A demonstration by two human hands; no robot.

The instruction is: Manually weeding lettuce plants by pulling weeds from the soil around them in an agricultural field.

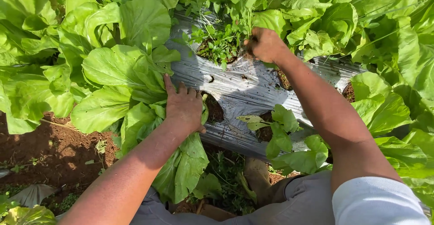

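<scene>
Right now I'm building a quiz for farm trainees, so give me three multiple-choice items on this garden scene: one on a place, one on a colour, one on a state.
1. Where does the left hand rest?
A. on a large leafy plant
B. on the bare soil
C. on the person's knee

2. What colour is the plastic sheet over the bed?
A. red
B. silvery grey
C. yellow

3. How is the right hand shaped?
A. spread flat, palm up
B. closed around small weeds in a planting hole
C. hanging free in the air

Answers: 1 A, the palm lies on the broad green leaves. 2 B, the sheet shines grey between the plants. 3 B, the fingers are curled at the stems.
</scene>
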